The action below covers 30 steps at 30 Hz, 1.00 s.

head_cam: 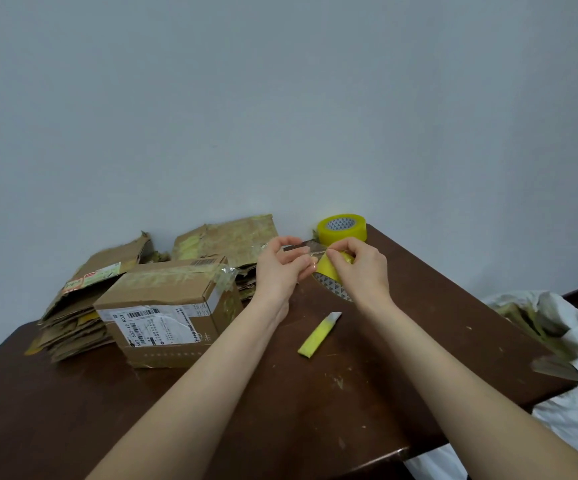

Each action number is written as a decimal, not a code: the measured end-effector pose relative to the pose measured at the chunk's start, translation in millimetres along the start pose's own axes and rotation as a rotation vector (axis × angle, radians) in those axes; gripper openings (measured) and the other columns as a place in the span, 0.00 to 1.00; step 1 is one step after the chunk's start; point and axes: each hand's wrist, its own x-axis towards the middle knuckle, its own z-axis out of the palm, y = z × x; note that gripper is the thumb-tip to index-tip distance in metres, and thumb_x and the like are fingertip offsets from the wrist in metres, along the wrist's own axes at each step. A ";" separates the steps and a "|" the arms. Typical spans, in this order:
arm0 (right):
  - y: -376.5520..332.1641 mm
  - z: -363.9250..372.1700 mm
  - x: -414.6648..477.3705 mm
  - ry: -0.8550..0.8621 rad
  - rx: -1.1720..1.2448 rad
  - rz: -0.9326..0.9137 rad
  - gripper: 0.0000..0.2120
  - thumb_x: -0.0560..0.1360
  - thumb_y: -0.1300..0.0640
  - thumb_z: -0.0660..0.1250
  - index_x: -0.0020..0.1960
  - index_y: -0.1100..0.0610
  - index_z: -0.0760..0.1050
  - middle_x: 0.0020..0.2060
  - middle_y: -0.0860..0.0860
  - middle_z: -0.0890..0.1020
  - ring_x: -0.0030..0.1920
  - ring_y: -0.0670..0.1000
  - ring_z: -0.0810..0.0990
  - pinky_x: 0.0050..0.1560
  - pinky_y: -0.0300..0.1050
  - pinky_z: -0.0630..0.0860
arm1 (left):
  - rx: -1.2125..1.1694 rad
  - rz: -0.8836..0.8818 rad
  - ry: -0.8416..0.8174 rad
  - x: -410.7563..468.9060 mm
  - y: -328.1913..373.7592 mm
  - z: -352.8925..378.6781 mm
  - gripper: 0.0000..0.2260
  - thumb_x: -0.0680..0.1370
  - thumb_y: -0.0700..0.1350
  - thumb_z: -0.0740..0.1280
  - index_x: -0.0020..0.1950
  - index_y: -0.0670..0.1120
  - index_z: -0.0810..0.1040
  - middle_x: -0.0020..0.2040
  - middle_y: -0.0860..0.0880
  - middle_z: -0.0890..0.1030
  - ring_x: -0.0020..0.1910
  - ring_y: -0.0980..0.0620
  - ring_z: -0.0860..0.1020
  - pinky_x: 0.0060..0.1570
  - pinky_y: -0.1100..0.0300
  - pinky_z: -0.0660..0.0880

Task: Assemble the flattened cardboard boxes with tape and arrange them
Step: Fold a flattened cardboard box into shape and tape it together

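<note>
Above the table's middle, my right hand (363, 268) grips a yellow tape roll (329, 271). My left hand (282, 266) pinches the clear tape strip (306, 249) pulled off that roll, stretched between the two hands. An assembled, taped cardboard box (169, 310) with shipping labels stands to the left of my left forearm. Behind it lie flattened cardboard boxes, one stack (79, 306) at the left and another (225, 244) against the wall. A second yellow tape roll (343, 227) sits at the table's far corner.
A yellow utility knife (318, 336) lies on the dark brown table (315, 393) between my forearms. A white bag (557, 341) holding cardboard scraps sits off the table's right edge. A grey wall backs the table.
</note>
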 end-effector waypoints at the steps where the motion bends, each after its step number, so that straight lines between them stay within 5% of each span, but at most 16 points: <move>1: 0.2 0.1 -0.7 0.000 0.004 -0.001 0.04 0.76 0.53 0.67 0.45 0.52 0.80 0.40 0.46 0.80 0.48 0.49 0.77 0.45 0.43 0.70 | 0.058 0.007 -0.007 1.7 -0.8 -1.5 0.10 0.74 0.28 0.66 0.47 0.43 0.77 0.45 0.41 0.79 0.40 0.48 0.80 0.44 0.60 0.81; 6: -0.6 1.2 -4.2 -0.014 -0.023 -0.026 0.05 0.76 0.54 0.67 0.46 0.53 0.81 0.39 0.45 0.79 0.47 0.49 0.78 0.45 0.45 0.72 | 0.373 0.053 -0.052 6.2 0.5 -7.5 0.09 0.70 0.39 0.75 0.49 0.44 0.84 0.44 0.45 0.84 0.44 0.50 0.82 0.50 0.59 0.79; 14: -6.7 1.9 -9.1 -0.067 -0.016 -0.080 0.05 0.76 0.53 0.67 0.46 0.52 0.81 0.40 0.43 0.79 0.47 0.48 0.77 0.46 0.46 0.74 | 0.761 0.208 -0.120 10.2 10.2 -10.3 0.04 0.72 0.42 0.73 0.45 0.43 0.85 0.36 0.47 0.82 0.32 0.58 0.74 0.36 0.70 0.70; 16: -9.0 2.2 -8.1 -0.069 -0.015 -0.078 0.05 0.76 0.53 0.67 0.47 0.53 0.81 0.40 0.44 0.79 0.47 0.49 0.78 0.47 0.46 0.73 | 0.838 0.252 -0.069 12.5 10.1 -9.7 0.03 0.73 0.44 0.72 0.43 0.46 0.85 0.37 0.50 0.80 0.35 0.57 0.74 0.39 0.63 0.73; 19: -10.8 1.8 -5.9 -0.083 -0.050 -0.070 0.06 0.77 0.53 0.67 0.49 0.54 0.81 0.41 0.46 0.80 0.50 0.51 0.78 0.48 0.47 0.73 | 0.962 0.298 0.034 15.4 8.2 -11.2 0.03 0.73 0.50 0.72 0.42 0.52 0.85 0.50 0.52 0.75 0.53 0.53 0.72 0.50 0.52 0.73; 25: -13.4 -0.7 -0.1 -0.116 -0.110 -0.068 0.19 0.78 0.51 0.66 0.68 0.52 0.71 0.45 0.50 0.76 0.49 0.50 0.73 0.52 0.44 0.69 | 1.000 0.433 0.041 9.8 -1.4 -5.7 0.06 0.76 0.48 0.68 0.42 0.49 0.83 0.40 0.50 0.82 0.46 0.47 0.78 0.42 0.56 0.73; 30: -4.5 -1.1 -4.9 -0.094 -0.162 -0.127 0.11 0.78 0.53 0.65 0.59 0.53 0.80 0.53 0.50 0.83 0.57 0.51 0.78 0.55 0.45 0.72 | 1.143 0.408 -0.025 11.6 -5.9 -6.2 0.12 0.78 0.52 0.65 0.40 0.47 0.82 0.38 0.49 0.81 0.45 0.47 0.78 0.43 0.54 0.74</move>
